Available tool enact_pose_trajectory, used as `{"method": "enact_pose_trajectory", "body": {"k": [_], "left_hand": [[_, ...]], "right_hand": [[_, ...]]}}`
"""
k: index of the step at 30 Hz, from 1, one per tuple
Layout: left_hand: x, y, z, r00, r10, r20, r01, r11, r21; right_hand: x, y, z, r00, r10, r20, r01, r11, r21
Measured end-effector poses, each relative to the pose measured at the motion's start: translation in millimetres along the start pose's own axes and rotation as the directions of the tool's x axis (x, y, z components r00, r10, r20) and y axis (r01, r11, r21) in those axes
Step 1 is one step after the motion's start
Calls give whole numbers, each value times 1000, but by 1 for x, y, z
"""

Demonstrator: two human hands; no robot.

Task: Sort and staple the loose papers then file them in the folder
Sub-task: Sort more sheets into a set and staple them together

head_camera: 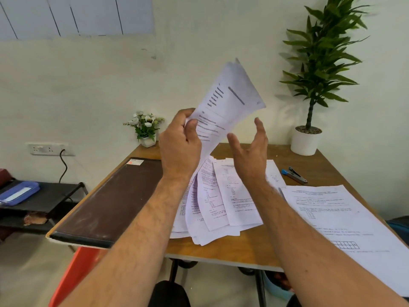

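My left hand (180, 147) grips the lower corner of a few printed sheets (228, 103) and holds them up above the table, tilted to the right. Just right of those sheets my right hand (251, 151) hovers open, palm facing left, touching nothing. Below the hands a fanned pile of loose papers (217, 202) lies on the wooden table (254, 251). A closed dark brown folder (110, 200) lies at the table's left edge. A blue and black stapler (294, 174) rests at the back right. Another printed stack (345, 227) lies at the front right.
A white pot with a tall green plant (306, 138) stands on the back right corner, and a small flower pot (147, 129) at the back centre. A black rack with a blue case (18, 192) is to the left. A wall socket with a cable (49, 149) is behind it.
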State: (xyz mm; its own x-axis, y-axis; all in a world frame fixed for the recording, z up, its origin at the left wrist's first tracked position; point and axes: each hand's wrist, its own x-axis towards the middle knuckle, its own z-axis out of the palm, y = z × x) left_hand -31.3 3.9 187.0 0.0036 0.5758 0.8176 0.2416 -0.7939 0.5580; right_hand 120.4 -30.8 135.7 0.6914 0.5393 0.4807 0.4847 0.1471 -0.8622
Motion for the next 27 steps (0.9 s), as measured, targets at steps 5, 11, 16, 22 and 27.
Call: {"method": "enact_pose_trajectory", "body": {"k": [5, 11, 16, 22, 27], "left_hand": [[2, 2, 1, 986, -52, -156, 35, 993, -110], [8, 5, 19, 957, -288, -47, 253, 899, -358], [-12, -27, 26, 679, -697, 231, 702, 524, -482], [-70, -87, 29, 273, -830, 487, 948, 145, -283], [-94, -101, 52, 247, -832, 497, 967, 245, -70]], "right_hand": [[-9, 21, -19, 982, 111, 155, -115, 993, 20], [-9, 17, -22, 971, 156, 180, -192, 960, 206], [2, 23, -38, 944, 324, 68, -330, 937, 114], [-14, 51, -82, 710, 610, 353, -509, 790, -342], [-12, 69, -93, 558, 729, 397, -397, 654, -644]]}}
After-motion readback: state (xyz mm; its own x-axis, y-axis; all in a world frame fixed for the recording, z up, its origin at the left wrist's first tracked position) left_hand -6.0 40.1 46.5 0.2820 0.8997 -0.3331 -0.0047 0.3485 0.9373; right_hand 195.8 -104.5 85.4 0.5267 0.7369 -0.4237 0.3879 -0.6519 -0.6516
